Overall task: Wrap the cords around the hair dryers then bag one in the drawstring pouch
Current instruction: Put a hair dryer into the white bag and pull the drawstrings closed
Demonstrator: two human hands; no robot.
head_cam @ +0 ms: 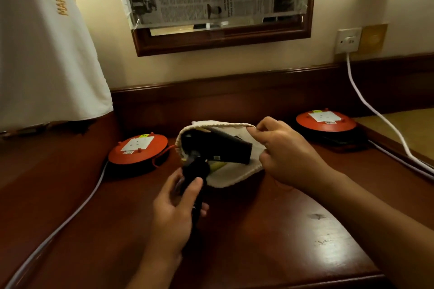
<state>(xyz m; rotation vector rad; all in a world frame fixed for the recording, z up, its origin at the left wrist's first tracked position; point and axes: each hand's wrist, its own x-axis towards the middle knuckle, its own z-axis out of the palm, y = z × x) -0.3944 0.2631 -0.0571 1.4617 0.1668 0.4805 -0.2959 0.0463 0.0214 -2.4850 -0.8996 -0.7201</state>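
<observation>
A black hair dryer (218, 148) lies half inside the mouth of a cream drawstring pouch (234, 175) above the middle of the dark wooden desk (270, 230). My left hand (175, 206) grips the dryer's handle, which sticks out of the pouch toward me. My right hand (284, 150) pinches the pouch's upper rim and holds the mouth apart. The dryer's barrel points right inside the pouch. A red drawstring (162, 155) trails off the pouch's left side. No second dryer is in view.
Two orange-topped cable reels sit on the desk, one to the left (137, 149) and one at the back right (326, 122). White cables run from them along the left edge (70, 213) and up to a wall socket (347, 41). A white garment (47, 54) hangs at the left.
</observation>
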